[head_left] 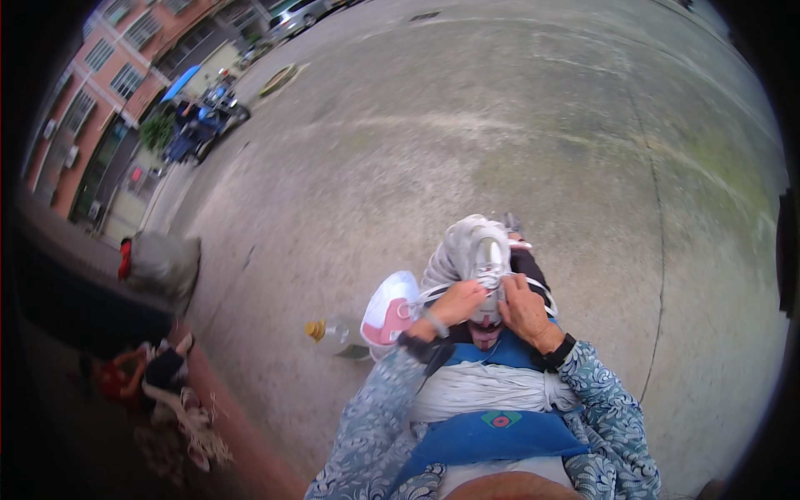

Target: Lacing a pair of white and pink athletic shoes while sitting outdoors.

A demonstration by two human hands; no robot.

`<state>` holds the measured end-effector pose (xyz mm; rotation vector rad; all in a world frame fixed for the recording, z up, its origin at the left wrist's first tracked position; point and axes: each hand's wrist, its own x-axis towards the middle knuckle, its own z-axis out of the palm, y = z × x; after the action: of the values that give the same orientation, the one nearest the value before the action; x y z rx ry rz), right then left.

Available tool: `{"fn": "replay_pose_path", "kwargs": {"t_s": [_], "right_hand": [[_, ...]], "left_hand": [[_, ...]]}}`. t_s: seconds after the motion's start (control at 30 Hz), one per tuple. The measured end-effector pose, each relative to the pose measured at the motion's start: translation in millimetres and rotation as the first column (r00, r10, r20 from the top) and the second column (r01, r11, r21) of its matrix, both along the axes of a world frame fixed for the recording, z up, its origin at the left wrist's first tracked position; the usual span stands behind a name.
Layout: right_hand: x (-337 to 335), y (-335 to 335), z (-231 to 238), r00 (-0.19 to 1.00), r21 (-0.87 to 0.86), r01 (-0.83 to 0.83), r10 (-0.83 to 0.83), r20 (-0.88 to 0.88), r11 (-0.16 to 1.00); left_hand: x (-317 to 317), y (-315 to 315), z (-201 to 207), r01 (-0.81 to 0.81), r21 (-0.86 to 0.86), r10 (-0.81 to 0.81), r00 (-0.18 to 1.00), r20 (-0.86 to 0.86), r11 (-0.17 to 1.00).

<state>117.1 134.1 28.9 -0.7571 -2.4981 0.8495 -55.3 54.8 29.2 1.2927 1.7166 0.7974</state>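
Note:
A white and grey sneaker (488, 273) with a pinkish inside lies on my lap, its toe pointing away from me. White laces cross its front. My left hand (457, 305) is closed at the laces from the left, fingertips pinching a white shoelace. My right hand (527, 312) grips the sneaker's right side near the eyelets; its fingertips are partly hidden. A thick bundle of white laces (454, 250) drapes over my knee beyond the shoe. Another bundle of white cord (483, 392) lies across my waist, over a blue apron (492, 442).
A pink and white shoe (388, 315) sits left of my lap, beside a clear bottle (335, 335) with a yellow cap. A stuffed grey sack (162, 265) stands farther left. Someone sits lower left (137, 379) among pale strands. Beyond the concrete ground (400, 158) is a blue three-wheeler (204, 121).

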Motion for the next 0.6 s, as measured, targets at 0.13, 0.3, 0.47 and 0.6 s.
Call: {"fn": "replay_pose_path", "kwargs": {"t_s": [0.13,0.3,0.47,0.6], "right_hand": [[-5,2,24,0.893,0.372,-0.254,0.364,-0.263,0.893],[-5,-9,38,0.946,-0.357,-0.306,0.241,-0.215,0.882],[15,-21,74,0.920,-0.624,-0.383,0.217,-0.327,0.682],[7,-17,63,0.920,-0.269,-0.285,0.184,-0.347,0.920]], "left_hand": [[11,-27,70,-0.004,-0.129,0.071,0.851,0.521,0.992],[14,-38,65,-0.264,-0.015,0.199,0.690,0.695,0.964],[9,-59,54,-0.451,0.000,0.182,0.361,0.914,0.893],[19,-55,56,-0.471,0.106,0.175,0.514,0.840,0.876]]}}
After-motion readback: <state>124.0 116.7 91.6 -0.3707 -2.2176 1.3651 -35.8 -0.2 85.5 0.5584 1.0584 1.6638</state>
